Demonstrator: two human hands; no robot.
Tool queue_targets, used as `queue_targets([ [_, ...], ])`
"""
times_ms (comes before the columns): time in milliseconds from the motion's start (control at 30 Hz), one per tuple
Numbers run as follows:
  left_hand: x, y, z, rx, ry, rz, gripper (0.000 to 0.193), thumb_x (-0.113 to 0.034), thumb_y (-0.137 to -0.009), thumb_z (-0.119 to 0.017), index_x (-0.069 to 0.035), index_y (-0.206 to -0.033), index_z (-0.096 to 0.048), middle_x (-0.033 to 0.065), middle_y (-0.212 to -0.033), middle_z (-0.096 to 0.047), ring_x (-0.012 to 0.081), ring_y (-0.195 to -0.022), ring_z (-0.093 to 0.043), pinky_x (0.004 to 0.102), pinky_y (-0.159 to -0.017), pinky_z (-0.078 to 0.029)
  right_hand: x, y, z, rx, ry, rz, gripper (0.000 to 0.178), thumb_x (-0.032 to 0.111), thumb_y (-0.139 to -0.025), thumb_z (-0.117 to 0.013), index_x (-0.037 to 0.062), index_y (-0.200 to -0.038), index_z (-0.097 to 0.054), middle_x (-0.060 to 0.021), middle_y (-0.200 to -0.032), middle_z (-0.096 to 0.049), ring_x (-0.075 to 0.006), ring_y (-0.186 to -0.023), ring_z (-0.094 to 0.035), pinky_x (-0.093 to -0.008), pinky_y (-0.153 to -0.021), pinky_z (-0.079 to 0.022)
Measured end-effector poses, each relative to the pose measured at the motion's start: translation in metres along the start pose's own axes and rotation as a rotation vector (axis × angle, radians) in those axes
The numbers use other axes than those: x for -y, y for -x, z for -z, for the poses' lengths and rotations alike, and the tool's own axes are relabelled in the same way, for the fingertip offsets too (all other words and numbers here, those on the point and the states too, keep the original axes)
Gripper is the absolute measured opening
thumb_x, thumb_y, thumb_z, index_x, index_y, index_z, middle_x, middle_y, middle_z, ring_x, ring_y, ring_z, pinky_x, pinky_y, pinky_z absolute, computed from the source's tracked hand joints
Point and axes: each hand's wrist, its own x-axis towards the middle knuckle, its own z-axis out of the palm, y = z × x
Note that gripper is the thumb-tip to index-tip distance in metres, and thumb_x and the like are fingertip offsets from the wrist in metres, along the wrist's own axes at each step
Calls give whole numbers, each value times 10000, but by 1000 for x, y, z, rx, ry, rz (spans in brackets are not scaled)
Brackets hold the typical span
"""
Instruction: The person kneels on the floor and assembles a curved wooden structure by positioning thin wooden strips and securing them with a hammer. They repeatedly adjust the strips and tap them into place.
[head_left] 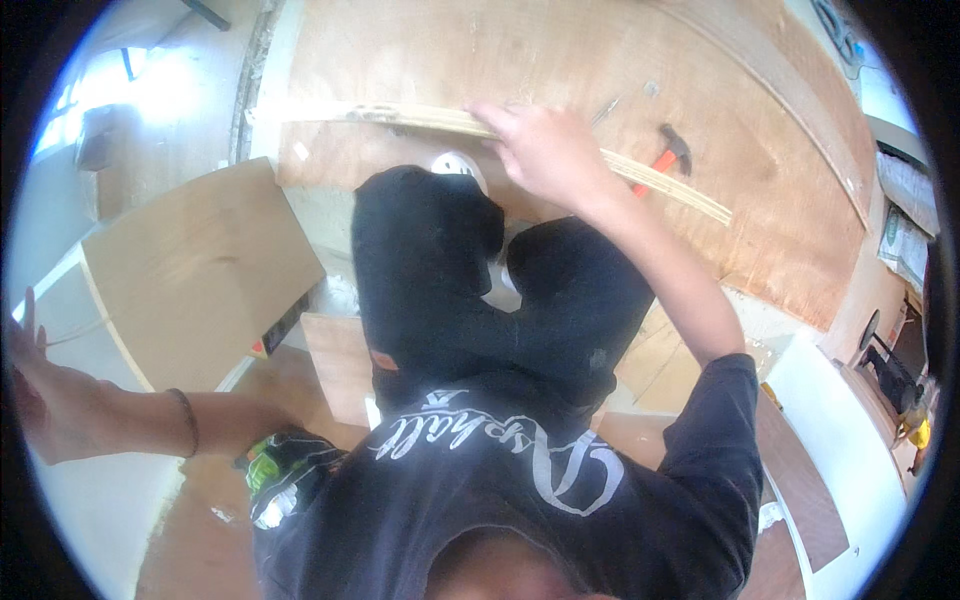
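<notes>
Plainly, a broad plywood sheet is lying before the person

Its warm brown face is showing grain, scuffs and pale patches. To the left, a flat tan board with straight edges is tilting toward the person's side. Across the sheet, just beyond the knees, a long, narrow plywood strip is stretching, its pale layers showing as fine parallel lines. Behind the strip's right part, a hammer is lying with its dark head and orange handle.

The right arm is reaching forward, elbow bent, and the right hand is gripping the strip, fingers lapping over it. The left arm is extending sideways; the left hand is opening, empty, fingers spread. A thin, dark band is circling the left wrist.
</notes>
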Motion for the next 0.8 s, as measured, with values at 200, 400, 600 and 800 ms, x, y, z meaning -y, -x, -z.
queue_targets([
  [200, -4, 14, 43, 166, 100, -21, 220, -136, -941, -661, 70, -1011, -688, 192, -1012, -729, 267, -874, -739, 297, -732, -552, 9, 14, -7, 32, 33, -44, 441, 45, -821, -578, 104, -1257, -604, -183, -960, -694, -343, -882, -675, -450, -777, -544],
  [400, -43, 24, 65, 279, 250, -124, 267, -109, -961, -623, 62, -1164, -649, 199, -1055, -718, 227, -867, -737, 237, -683, -550, 20, 31, -9, -48, 50, -66, 443, 37, -817, -580, 106, -1255, -601, -211, -975, -681, -379, -922, -656, -463, -811, -531],
  [600, -73, 37, 80, 244, 292, -43, 283, -105, -967, -610, 61, -1196, -630, 205, -1075, -712, 219, -878, -736, 247, -707, -557, 10, 41, -7, -90, 93, -101, 449, 65, -808, -615, 126, -1253, -604, -189, -940, -694, -383, -886, -663, -484, -769, -525],
  [800, -85, 46, 91, 274, 330, -38, 293, -104, -970, -605, 60, -1211, -618, 211, -1075, -710, 241, -884, -735, 274, -732, -562, -1, 32, -10, -117, 89, -95, 427, 131, -827, -660, 154, -1251, -617, -187, -935, -703, -380, -899, -677, -494, -778, -537],
])
